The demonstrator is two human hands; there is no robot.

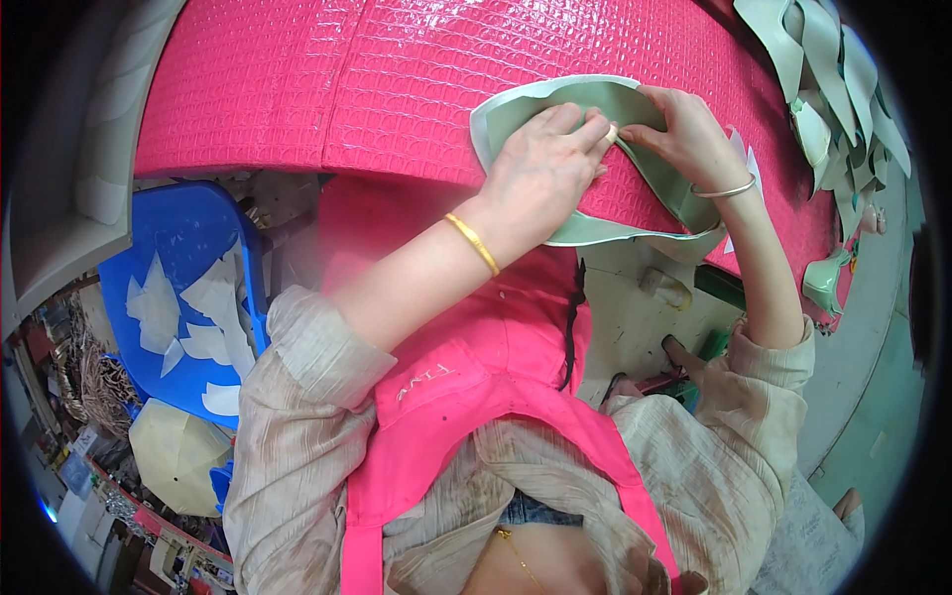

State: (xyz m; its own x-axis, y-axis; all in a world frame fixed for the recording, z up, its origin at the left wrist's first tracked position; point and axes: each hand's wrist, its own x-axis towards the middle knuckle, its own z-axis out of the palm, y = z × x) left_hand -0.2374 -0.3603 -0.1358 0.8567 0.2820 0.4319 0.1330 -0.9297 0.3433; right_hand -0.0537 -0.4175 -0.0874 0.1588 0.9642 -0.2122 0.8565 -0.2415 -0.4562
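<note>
My left hand (550, 154) is pinching a looped, pale-green, leather-like panel (528, 105), my right hand (694, 129) gripping it just beside. The panel is overhanging the near edge of the pink table (397, 89); I should be keeping my 2 grips close, easing it flat without stretching.

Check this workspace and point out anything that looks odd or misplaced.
White scraps lie loosely strewn on what looks like a blue chair at left, an untidy spot for them. The handled green strip shows no obvious damage.
</note>
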